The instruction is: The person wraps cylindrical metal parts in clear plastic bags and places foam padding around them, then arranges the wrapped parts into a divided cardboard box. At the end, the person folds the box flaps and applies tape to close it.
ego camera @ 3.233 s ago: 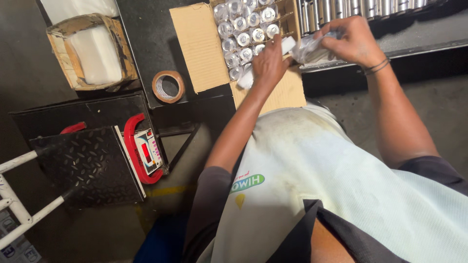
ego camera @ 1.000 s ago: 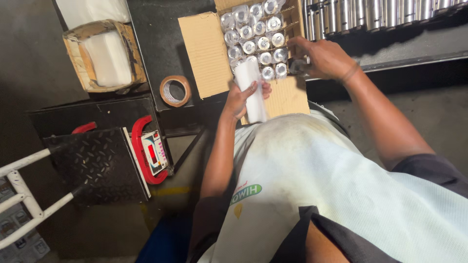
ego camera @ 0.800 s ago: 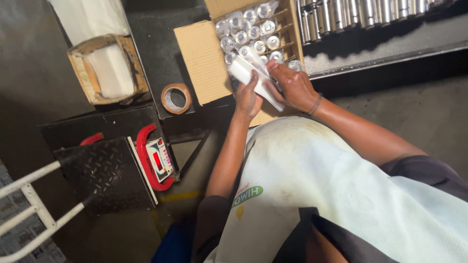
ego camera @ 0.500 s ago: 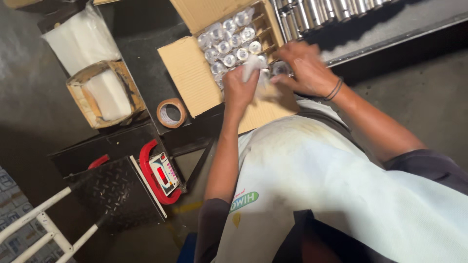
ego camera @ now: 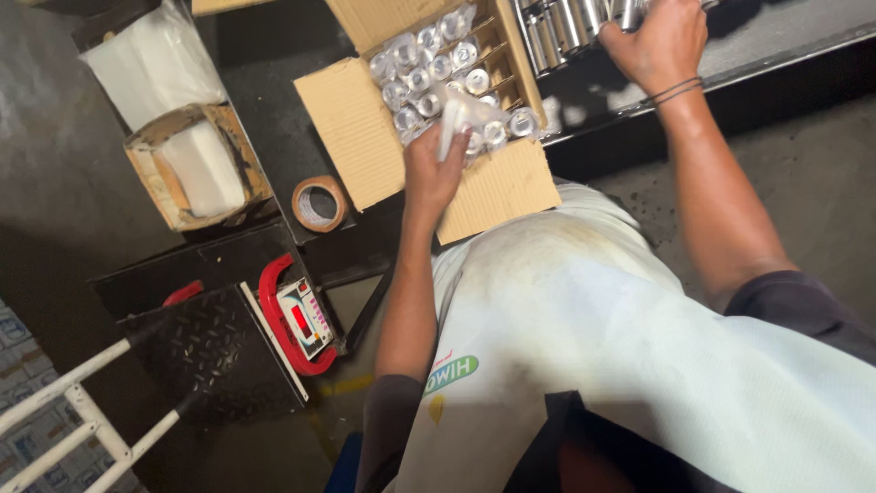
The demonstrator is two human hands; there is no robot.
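Head view: left hand (ego camera: pixel 431 173) has its grip closed on a plastic-wrapped metal part (ego camera: pixel 453 123) over the cardboard box (ego camera: pixel 351 105) of wrapped parts on the worktop (ego camera: pixel 260 64). Right hand (ego camera: pixel 659 41) grips a metal cylinder (ego camera: pixel 630 13) in the row (ego camera: pixel 561 27) just beside the box.

Left hand (ego camera: pixel 432 173) holding wrapped cylinder (ego camera: pixel 453 126) over cardboard box (ego camera: pixel 365 128), right hand (ego camera: pixel 655 41) on metal cylinders (ego camera: pixel 561 27)
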